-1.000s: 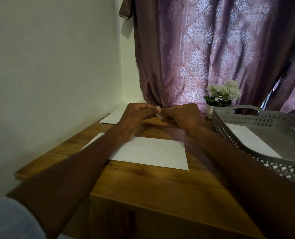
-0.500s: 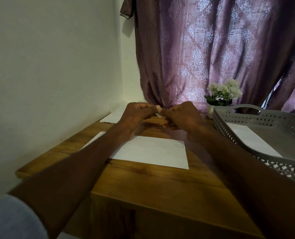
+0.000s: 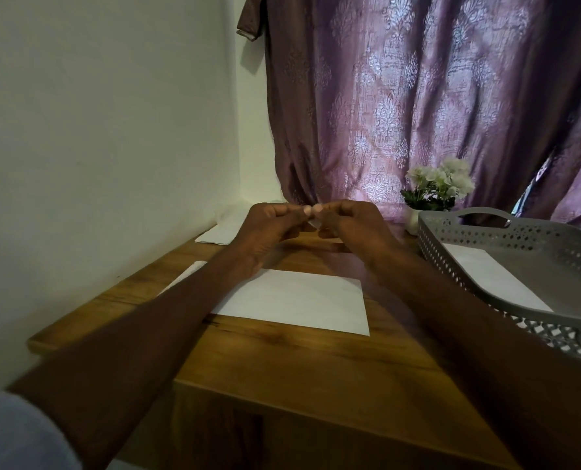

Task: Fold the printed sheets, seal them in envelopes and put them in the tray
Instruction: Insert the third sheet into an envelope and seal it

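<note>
Above the far edge of the white envelope (image 3: 292,305) on the tabletop (image 3: 316,361), the left hand (image 3: 268,228) and right hand (image 3: 353,225) stay raised, fingers still pinching something tiny, perhaps a seal strip, so sealing seems unfinished, while another envelope (image 3: 492,279) lies in the tray (image 3: 506,232).

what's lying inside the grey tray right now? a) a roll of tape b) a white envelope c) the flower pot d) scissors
b: a white envelope lies flat on the floor of the grey tray; the flower pot stands on the table behind the tray, outside it.
</note>
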A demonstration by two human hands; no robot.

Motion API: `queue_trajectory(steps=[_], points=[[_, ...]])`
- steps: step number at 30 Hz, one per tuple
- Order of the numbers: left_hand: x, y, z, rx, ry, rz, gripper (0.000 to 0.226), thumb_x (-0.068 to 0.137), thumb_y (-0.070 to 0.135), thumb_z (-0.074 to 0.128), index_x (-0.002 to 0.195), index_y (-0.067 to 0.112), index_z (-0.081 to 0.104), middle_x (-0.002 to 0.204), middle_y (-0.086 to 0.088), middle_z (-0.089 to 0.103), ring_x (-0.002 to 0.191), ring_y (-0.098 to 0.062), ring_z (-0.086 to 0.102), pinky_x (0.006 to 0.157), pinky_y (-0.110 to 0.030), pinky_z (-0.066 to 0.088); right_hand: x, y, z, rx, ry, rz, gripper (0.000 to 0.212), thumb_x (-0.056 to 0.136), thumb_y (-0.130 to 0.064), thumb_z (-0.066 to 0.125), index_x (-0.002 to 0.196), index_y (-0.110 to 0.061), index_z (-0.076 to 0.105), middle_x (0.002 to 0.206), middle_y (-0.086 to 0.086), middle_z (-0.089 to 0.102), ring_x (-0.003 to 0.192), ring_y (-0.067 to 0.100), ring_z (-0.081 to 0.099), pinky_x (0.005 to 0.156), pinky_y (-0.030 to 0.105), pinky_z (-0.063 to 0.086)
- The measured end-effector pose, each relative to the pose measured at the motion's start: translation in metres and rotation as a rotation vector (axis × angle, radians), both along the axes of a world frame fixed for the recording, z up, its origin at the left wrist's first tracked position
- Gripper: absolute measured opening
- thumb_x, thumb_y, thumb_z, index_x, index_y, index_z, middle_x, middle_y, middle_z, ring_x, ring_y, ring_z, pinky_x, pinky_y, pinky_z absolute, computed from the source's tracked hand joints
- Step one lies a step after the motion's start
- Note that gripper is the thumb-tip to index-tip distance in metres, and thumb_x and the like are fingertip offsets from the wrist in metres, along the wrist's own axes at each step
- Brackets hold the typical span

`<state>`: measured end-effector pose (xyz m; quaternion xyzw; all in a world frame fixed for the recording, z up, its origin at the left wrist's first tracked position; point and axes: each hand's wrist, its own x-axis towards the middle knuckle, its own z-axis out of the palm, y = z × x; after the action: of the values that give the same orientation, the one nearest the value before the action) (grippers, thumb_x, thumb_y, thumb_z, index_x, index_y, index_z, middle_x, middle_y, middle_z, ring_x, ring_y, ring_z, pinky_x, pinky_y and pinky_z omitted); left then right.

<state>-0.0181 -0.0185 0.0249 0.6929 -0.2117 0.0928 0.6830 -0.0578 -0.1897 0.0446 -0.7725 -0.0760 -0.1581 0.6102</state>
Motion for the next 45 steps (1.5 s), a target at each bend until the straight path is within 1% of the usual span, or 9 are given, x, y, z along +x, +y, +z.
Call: queue_trajectory(steps=[7,18,26,29,33,37,41,43,45], points=[[-0.003,-0.003,-0.001,0.085,-0.054,0.001,0.023,0.09,0.015,0.078,0.108,0.001,0.079,0.094,-0.013,0.081,0.089,-0.022,0.078,0.088,-0.026,0.06,0.006,-0.007,-0.006,-0.001,-0.072,-0.106,0.013,0.081,-0.012,0.085,0.091,-0.006,0.081,0.077,0.01,0.078,0.069,0.024,0.075,0.077,0.038,0.064],[-0.01,0.001,0.003,0.172,-0.073,0.141,0.023,0.085,0.031,0.084,0.085,0.008,0.082,0.077,-0.005,0.079,0.074,-0.011,0.073,0.089,-0.028,0.054,0.007,-0.002,-0.003,-0.121,-0.146,-0.235,0.007,0.084,-0.013,0.083,0.09,-0.011,0.082,0.07,0.003,0.074,0.059,0.012,0.068,0.063,0.024,0.053],[-0.003,-0.003,-0.001,0.433,-0.271,0.179,0.026,0.09,0.034,0.079,0.077,0.012,0.073,0.068,0.006,0.067,0.06,0.0,0.058,0.062,-0.012,0.043,0.001,-0.003,0.0,-0.344,-0.168,-0.211,0.011,0.084,-0.024,0.083,0.093,-0.016,0.083,0.087,0.001,0.078,0.085,0.014,0.071,0.082,0.027,0.054],[-0.001,-0.004,-0.002,0.498,-0.281,0.195,0.026,0.095,0.032,0.073,0.074,0.018,0.07,0.068,0.008,0.065,0.063,-0.003,0.057,0.068,-0.017,0.043,-0.002,-0.003,0.0,-0.432,-0.187,-0.244,0.005,0.084,-0.023,0.08,0.087,-0.019,0.083,0.084,-0.001,0.078,0.084,0.015,0.071,0.082,0.029,0.055],[0.007,0.009,0.0,0.357,-0.262,0.25,0.04,0.101,0.026,0.065,0.063,0.016,0.058,0.062,0.004,0.057,0.064,-0.013,0.055,0.073,-0.044,0.051,-0.002,-0.014,0.002,-0.413,-0.146,-0.286,0.013,0.085,-0.017,0.074,0.077,-0.025,0.078,0.069,-0.016,0.069,0.07,0.001,0.062,0.068,0.019,0.048],[0.005,0.005,-0.002,0.507,-0.304,0.187,0.035,0.103,0.026,0.061,0.069,0.026,0.054,0.071,0.007,0.057,0.072,-0.013,0.055,0.075,-0.041,0.047,-0.001,-0.018,0.002,-0.223,-0.03,-0.223,0.005,0.083,-0.016,0.077,0.086,-0.016,0.081,0.085,0.004,0.078,0.079,0.017,0.069,0.075,0.035,0.057],[-0.002,0.003,-0.008,0.637,-0.277,-0.038,0.009,0.1,0.018,0.066,0.101,0.022,0.058,0.096,0.002,0.065,0.09,-0.012,0.06,0.079,-0.028,0.051,-0.006,-0.016,0.001,-0.116,0.061,-0.171,0.002,0.086,-0.011,0.076,0.085,-0.012,0.077,0.081,0.01,0.077,0.07,0.026,0.076,0.047,0.022,0.046],[-0.009,0.0,-0.005,0.665,-0.297,-0.075,0.026,0.096,0.024,0.073,0.117,0.02,0.059,0.106,0.0,0.067,0.095,-0.007,0.062,0.079,-0.021,0.053,-0.009,-0.016,0.001,-0.114,0.073,-0.156,0.003,0.086,-0.008,0.075,0.085,-0.01,0.075,0.078,0.011,0.077,0.065,0.026,0.076,0.042,0.02,0.045],[-0.013,-0.004,-0.002,0.674,-0.313,-0.112,0.026,0.092,0.029,0.077,0.114,0.022,0.066,0.103,0.004,0.069,0.092,-0.001,0.063,0.075,-0.015,0.051,-0.01,-0.015,0.002,-0.125,0.076,-0.147,0.001,0.086,-0.007,0.076,0.086,-0.008,0.075,0.075,0.011,0.077,0.064,0.026,0.076,0.042,0.02,0.046]])
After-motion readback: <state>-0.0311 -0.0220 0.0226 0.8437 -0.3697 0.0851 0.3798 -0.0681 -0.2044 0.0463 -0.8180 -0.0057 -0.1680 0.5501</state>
